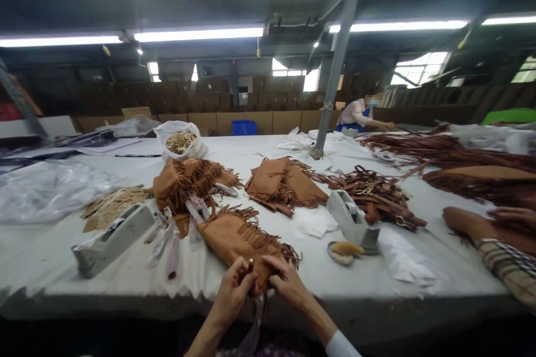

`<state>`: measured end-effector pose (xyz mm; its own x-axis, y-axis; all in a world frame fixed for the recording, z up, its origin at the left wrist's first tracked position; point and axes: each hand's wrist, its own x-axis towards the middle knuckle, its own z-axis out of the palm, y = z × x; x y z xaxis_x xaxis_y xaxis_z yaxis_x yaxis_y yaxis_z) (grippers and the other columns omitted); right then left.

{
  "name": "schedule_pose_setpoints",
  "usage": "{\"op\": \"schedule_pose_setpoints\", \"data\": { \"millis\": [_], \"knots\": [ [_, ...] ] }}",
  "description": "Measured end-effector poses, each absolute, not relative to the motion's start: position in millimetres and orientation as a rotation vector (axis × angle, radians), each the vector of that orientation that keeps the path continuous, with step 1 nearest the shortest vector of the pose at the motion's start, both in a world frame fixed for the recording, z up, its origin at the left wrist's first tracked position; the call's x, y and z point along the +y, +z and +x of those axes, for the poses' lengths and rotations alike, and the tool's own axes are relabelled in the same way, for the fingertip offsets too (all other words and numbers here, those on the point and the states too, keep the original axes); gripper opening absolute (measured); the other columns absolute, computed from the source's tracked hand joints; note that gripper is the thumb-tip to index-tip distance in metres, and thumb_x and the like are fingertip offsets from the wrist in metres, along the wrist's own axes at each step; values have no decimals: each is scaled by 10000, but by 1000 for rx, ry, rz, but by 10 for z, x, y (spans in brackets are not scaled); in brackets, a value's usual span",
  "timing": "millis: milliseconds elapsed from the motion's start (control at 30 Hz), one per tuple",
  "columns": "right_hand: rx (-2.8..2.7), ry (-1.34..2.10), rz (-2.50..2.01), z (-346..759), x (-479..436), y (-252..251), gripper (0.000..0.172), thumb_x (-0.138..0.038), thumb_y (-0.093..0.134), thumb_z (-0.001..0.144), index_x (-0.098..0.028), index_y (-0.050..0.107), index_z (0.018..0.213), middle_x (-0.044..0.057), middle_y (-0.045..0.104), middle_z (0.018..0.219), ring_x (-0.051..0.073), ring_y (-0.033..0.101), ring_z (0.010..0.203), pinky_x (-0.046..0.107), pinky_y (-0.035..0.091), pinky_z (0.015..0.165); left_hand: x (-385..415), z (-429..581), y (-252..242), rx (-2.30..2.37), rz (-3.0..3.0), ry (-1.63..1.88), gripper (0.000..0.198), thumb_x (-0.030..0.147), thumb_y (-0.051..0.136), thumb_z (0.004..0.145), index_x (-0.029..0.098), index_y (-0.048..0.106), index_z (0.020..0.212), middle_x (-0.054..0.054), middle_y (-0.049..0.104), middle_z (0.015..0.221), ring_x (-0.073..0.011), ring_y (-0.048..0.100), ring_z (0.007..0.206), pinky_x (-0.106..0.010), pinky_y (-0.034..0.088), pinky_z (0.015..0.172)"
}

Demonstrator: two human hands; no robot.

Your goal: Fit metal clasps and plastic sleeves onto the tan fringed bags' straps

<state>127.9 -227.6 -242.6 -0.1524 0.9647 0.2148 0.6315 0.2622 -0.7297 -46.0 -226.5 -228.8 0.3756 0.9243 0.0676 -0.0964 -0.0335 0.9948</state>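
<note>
A brown fringed leather bag [230, 234] lies on the white table, its near end at the table's front edge. My left hand [235, 285] is closed at that end, with a small dark piece showing between thumb and fingers; it looks like a strap end. My right hand [288, 283] grips the bag's near corner, thumb and fingers bent over the leather. A strip of clear plastic wrap [252, 326] hangs below the hands. Just beyond lie more fringed bags, one pile [188, 181] at the left and another bag [282, 181] in the middle.
Tape dispensers stand left [113, 237] and right [352, 220]. Brown straps with buckles [377, 192] are heaped at the right. A sack of small tan pieces [182, 142] sits farther back. Another person's arm [508, 259] reaches in from the right. A metal post [335, 72] rises behind.
</note>
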Motion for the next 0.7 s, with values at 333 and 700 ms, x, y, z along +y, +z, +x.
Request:
{"op": "schedule_pose_setpoints", "data": {
  "millis": [333, 700],
  "knots": [
    [-1516, 721, -1330, 876, -2536, -2217, 105, -239, 625, 739, -178, 708, 763, 11, 648, 710, 133, 570, 675, 231, 424, 620, -2287, -513, -2582, 924, 1485, 812, 413, 595, 573, 739, 189, 568, 812, 13, 544, 631, -145, 497, 596, -222, 406, 551],
    [-1542, 605, -1428, 1326, -2614, -2246, 212, -345, 536, 857, -216, 702, 888, 15, 685, 779, 157, 605, 713, 249, 460, 658, -2379, -391, -2637, 882, 1454, 886, 428, 640, 526, 756, 216, 558, 707, 21, 505, 566, -135, 446, 533, -220, 379, 525]
  ]
}}
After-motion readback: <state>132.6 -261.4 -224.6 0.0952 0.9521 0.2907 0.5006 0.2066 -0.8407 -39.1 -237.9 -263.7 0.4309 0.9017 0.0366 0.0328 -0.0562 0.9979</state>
